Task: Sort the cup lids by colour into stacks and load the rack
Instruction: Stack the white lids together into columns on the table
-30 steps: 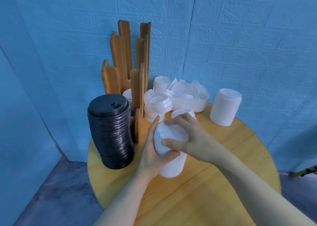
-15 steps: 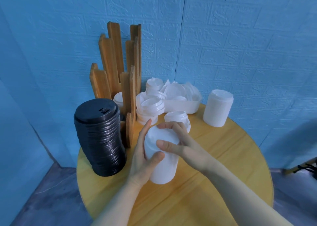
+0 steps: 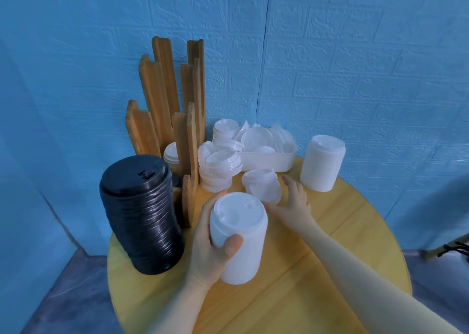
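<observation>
My left hand (image 3: 212,247) grips a tall stack of white lids (image 3: 238,234) standing on the round wooden table (image 3: 330,257), thumb across its front. My right hand (image 3: 295,204) lies behind that stack with fingers spread, beside a short pile of white lids (image 3: 261,187). A tall stack of black lids (image 3: 142,214) stands at the left. Behind it rises the wooden rack (image 3: 175,120), with a few white lids (image 3: 171,154) in one slot. Another white stack (image 3: 322,166) stands at the right.
A white tub (image 3: 269,159) full of loose white lids sits at the back against the blue wall. A leaning pile of white lids (image 3: 218,168) stands beside the rack. The table's edge curves close on the left and right, above grey floor.
My right hand has let go of the top of the held white stack and moved back toward the short pile. The left hand keeps its grip.
</observation>
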A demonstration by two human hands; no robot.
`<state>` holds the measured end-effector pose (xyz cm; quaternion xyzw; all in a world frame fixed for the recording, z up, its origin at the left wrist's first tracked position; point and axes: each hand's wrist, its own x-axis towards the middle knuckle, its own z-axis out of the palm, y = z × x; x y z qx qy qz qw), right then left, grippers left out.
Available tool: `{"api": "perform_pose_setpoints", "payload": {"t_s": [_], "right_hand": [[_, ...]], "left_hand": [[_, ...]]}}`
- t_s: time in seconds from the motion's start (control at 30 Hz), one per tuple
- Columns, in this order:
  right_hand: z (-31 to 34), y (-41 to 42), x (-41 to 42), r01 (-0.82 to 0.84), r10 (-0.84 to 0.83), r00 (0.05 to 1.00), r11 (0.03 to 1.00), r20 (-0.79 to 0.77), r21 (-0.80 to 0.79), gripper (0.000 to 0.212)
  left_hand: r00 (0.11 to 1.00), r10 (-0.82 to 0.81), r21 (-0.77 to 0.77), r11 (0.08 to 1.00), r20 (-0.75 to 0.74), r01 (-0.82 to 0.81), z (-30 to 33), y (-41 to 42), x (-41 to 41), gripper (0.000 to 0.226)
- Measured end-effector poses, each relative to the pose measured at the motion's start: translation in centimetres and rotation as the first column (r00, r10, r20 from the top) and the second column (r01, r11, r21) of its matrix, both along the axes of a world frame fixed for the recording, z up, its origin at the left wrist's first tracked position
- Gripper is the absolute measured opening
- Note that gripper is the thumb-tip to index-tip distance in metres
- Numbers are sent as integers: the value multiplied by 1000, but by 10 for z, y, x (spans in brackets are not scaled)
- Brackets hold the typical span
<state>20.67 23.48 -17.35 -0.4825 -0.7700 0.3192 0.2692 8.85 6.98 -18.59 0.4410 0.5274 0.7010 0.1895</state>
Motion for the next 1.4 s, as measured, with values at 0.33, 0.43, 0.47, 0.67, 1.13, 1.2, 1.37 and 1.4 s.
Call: {"api": "perform_pose_setpoints", "payload": {"t_s": [0.33, 0.43, 0.47, 0.67, 1.13, 1.2, 1.37, 1.4], "right_hand": [[-11, 6, -8, 77, -83, 995, 993, 60, 88, 85], [-6, 1, 6, 87, -88, 996, 995, 10, 49, 85], [-4, -2, 10, 76, -75, 997, 997, -4, 23, 83], [31, -32, 34, -104, 65, 953, 988, -295, -116, 69], [83, -104, 28, -347, 325, 936, 916, 138, 200, 71], [80, -110, 27, -313, 236, 939, 889, 251, 334, 78], [81, -99, 37, -436, 426, 900, 874, 92, 213, 52], [82, -94, 42, -492, 495, 869, 863, -6, 114, 40]], "left_hand": [[1000, -17, -14, 1000, 6, 17, -2, 0, -4, 101], [1000, -14, -10, 1000, 9, 15, -3, 0, -3, 100], [1000, -13, -9, 1000, 6, 13, -2, 0, -3, 100], [1000, -22, -9, 1000, -3, 22, -3, -1, -2, 100], [998, -61, -20, 998, -3, 61, 8, -6, 4, 112], [999, -53, -7, 999, 0, 53, 7, -6, 4, 114], [999, -27, -15, 1000, 22, 28, -1, -6, 1, 101], [1000, -20, -20, 1000, 23, 21, -2, -6, 0, 101]]}}
